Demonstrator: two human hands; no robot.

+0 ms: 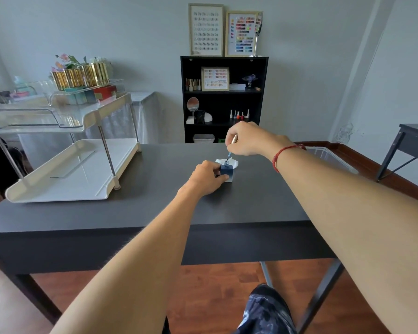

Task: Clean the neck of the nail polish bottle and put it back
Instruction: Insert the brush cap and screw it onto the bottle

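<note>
A square dark-blue nail polish bottle (227, 171) stands upright on the dark table (155, 208), its neck uncovered. My left hand (206, 175) grips the bottle from the left side. Just above the bottle, my right hand (247, 141) holds the gold cap with its brush (232, 145); the brush tip points down at the bottle's neck. Directly behind the bottle lies a white cotton pad (232, 162) on the table.
A white two-tier organiser rack (68, 169) stands on the table's left part, its top shelf carrying gold boxes and flowers. A black shelf unit (223, 100) with more polish bottles stands against the far wall. A clear bin (328, 157) sits past the table's right edge.
</note>
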